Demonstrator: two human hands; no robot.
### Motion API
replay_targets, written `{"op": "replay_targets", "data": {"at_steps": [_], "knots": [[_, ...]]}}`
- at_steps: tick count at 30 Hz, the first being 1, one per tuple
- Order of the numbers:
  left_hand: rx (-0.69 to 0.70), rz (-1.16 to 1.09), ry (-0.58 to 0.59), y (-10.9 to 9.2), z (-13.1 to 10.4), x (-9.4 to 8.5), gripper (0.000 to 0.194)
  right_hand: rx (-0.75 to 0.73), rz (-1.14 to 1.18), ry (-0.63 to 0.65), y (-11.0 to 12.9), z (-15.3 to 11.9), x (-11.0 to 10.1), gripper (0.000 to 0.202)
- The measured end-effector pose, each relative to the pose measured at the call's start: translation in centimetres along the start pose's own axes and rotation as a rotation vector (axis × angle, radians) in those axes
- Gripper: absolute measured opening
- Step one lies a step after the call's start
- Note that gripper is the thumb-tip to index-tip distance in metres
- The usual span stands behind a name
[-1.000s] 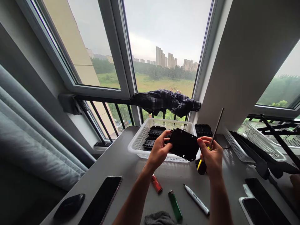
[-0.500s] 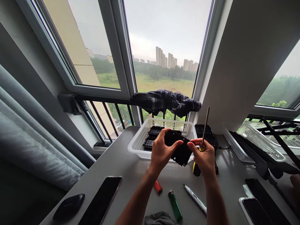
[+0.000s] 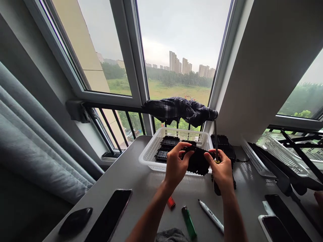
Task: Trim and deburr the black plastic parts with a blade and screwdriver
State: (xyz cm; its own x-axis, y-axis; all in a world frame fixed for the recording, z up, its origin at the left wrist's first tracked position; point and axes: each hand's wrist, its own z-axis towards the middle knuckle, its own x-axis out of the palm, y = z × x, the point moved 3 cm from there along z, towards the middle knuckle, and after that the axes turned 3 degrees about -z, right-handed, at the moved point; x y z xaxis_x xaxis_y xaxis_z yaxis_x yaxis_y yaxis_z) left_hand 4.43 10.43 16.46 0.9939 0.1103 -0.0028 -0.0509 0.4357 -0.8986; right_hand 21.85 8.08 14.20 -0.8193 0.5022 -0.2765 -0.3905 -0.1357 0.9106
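Observation:
A flat black plastic piece with jagged edges (image 3: 198,163) is held up between both hands in front of the white basket (image 3: 145,158). My left hand (image 3: 176,163) pinches its upper left part between thumb and fingers. My right hand (image 3: 222,169) grips its right edge and also keeps a screwdriver (image 3: 216,137) in its fingers, the long shaft pointing up. The screwdriver's handle is mostly behind the right hand. Similar black pieces (image 3: 164,148) lie in the basket, and more black pieces (image 3: 223,144) are stacked to its right.
On the grey table lie a red lighter (image 3: 171,203), a green lighter (image 3: 188,222), a white marker (image 3: 210,215), a black phone (image 3: 109,215) and a computer mouse (image 3: 75,220). Phones (image 3: 274,227) and another white basket (image 3: 259,164) are at the right. Plaid cloth (image 3: 179,109) hangs on the railing.
The black piece has been tilted and turned, so its jagged side now shows instead of its smooth face. The screwdriver has swung more upright in my right hand.

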Motion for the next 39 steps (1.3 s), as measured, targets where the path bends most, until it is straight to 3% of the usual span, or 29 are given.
{"op": "replay_targets", "data": {"at_steps": [4, 7, 11, 15, 18, 22, 26, 29, 32, 34, 39], "knots": [[-0.022, -0.023, -0.145, 0.7, 0.6, -1.1, 0.017, 0.046, 0.125, -0.001, -0.4, 0.3, -0.5, 0.054], [-0.054, -0.079, -0.217, 1.8, 1.0, -1.7, 0.024, 0.122, 0.246, 0.118, -0.3, 0.0, -0.2, 0.056], [-0.14, -0.224, -0.204, 3.1, 1.4, -1.4, 0.04, 0.234, 0.411, 0.327, 0.3, -0.9, 0.5, 0.054], [-0.201, -0.326, -0.185, 3.4, 1.4, -0.8, 0.048, 0.241, 0.514, 0.385, 1.0, -1.3, 0.2, 0.056], [-0.219, -0.384, -0.197, 3.0, 1.3, -0.7, 0.048, 0.227, 0.516, 0.339, 1.0, -1.1, -0.2, 0.056], [-0.297, -0.404, -0.089, 2.3, 1.1, -0.7, 0.054, 0.241, 0.527, 0.221, 0.4, -0.6, -0.3, 0.052], [-0.334, -0.294, 0.118, 1.9, 0.8, -0.5, 0.058, 0.204, 0.55, 0.087, 0.0, -0.3, -0.4, 0.048], [-0.329, -0.241, 0.359, 1.6, 0.2, 0.3, 0.064, 0.159, 0.449, 0.045, -0.1, -0.3, -0.4, 0.05], [-0.313, -0.248, 0.513, 1.3, -0.3, 1.1, 0.044, 0.107, 0.323, 0.06, -0.1, -0.3, -0.2, 0.051], [-0.283, -0.241, 0.473, 1.4, -0.2, 1.2, 0.033, 0.084, 0.288, 0.06, -0.2, -0.3, 0.0, 0.05], [-0.186, -0.187, 0.194, 1.9, 0.7, 0.3, 0.028, 0.035, 0.203, -0.021, -0.1, -0.4, -0.3, 0.053]]}}
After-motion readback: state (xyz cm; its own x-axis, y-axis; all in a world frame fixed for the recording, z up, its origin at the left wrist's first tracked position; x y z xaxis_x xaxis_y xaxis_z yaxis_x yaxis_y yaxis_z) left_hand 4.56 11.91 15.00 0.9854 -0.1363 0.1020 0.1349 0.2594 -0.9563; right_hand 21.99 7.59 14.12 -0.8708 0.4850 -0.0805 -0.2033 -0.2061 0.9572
